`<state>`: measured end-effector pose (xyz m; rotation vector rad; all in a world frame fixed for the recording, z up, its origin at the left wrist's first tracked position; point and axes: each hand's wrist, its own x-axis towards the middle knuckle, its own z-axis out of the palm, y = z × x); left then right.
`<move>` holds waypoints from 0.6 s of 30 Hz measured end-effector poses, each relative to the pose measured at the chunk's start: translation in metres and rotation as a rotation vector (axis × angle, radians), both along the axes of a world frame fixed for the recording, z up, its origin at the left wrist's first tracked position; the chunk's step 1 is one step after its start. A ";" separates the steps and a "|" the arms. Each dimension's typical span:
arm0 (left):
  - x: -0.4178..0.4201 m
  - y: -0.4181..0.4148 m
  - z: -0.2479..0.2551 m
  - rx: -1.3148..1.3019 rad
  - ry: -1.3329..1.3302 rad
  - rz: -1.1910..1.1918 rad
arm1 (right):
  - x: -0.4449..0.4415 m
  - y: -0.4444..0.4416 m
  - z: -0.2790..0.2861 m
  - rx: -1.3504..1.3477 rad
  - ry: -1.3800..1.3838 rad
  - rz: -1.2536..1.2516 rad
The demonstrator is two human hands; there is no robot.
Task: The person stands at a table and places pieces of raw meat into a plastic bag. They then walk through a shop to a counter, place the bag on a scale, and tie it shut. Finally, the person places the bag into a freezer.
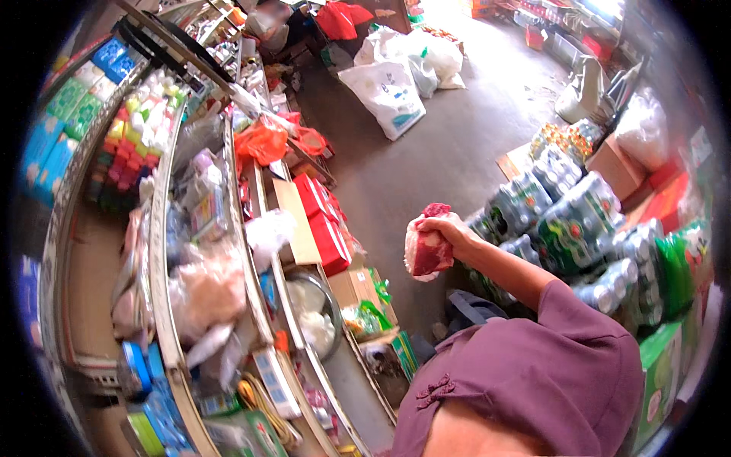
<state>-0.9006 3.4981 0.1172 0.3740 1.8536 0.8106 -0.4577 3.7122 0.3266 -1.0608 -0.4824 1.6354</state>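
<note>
My right hand is closed around a piece of raw red meat with a pale layer of fat along one side. Part of the meat bulges above my fingers, and the larger part hangs below them. My bare forearm reaches out over the concrete floor of a shop aisle, between shelves and stacked drinks. My left hand is out of view.
Left of me, metal shelves hold packaged goods, with red boxes beside the aisle. Shrink-wrapped packs of cans are stacked on the right. White sacks stand ahead on the floor. A person is at the far left.
</note>
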 end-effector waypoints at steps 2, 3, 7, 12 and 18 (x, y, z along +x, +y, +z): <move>0.002 0.059 0.004 0.015 0.013 -0.026 | 0.014 0.045 0.000 0.038 0.014 -0.028; 0.005 0.086 0.005 0.024 0.021 -0.038 | 0.024 0.070 -0.002 0.068 0.031 -0.035; 0.019 0.181 0.006 0.027 0.068 -0.048 | 0.073 0.159 -0.020 0.047 -0.019 -0.121; 0.058 0.278 0.022 -0.021 0.136 -0.029 | 0.149 0.253 -0.013 -0.088 -0.004 -0.208; 0.130 0.370 0.014 -0.083 0.147 -0.062 | 0.241 0.316 -0.011 0.114 0.062 -0.338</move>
